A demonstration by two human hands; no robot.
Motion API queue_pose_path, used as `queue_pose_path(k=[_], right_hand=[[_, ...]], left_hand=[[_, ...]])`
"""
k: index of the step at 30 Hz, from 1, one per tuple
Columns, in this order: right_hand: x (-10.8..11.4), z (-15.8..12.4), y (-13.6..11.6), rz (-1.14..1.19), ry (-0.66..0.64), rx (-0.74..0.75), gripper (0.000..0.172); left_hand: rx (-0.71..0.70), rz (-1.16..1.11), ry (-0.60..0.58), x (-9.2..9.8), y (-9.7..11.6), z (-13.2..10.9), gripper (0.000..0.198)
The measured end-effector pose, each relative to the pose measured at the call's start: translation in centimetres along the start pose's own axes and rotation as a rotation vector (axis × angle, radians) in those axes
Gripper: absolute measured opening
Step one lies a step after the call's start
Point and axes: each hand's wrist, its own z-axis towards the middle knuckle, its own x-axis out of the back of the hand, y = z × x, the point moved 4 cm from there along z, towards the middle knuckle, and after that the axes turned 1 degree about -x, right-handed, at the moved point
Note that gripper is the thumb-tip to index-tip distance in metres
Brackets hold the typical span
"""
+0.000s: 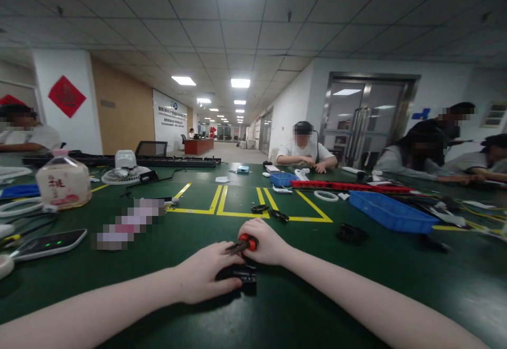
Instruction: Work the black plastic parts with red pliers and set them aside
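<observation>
My right hand point(266, 242) is closed round a tool with a red handle point(249, 243), probably a screwdriver, whose dark shaft points left and down. My left hand point(208, 277) presses on a small black part point(245, 275) lying on the green table point(309, 307), fingers curled over it and touching the tool's tip. Both hands meet near the table's front middle. Most of the black part is hidden under my fingers.
Yellow tape boxes point(222, 206) mark the table beyond my hands, with small black parts point(279, 215) beside them. A blue tray point(390, 213) lies right, a phone point(49, 243) and a plastic bottle point(63, 182) left. Several other people sit around the far table edges.
</observation>
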Motion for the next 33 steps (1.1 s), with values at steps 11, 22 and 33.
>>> queue_pose_path(k=[11,22,33], right_hand=[[0.4,-0.1,0.3,-0.015,0.023,0.019,0.013],[0.8,-0.4,-0.7,-0.059,-0.008,0.154,0.01],[0.7,-0.7,-0.8,-0.12,-0.054,0.182,0.017]], left_hand=[[-0.031,0.032,0.056,-0.1,-0.5,-0.1,0.033],[0.055,-0.013,0.007,0.2,-0.3,-0.2,0.032],[0.09,-0.135,-0.06,0.7,-0.4,0.1,0.034]])
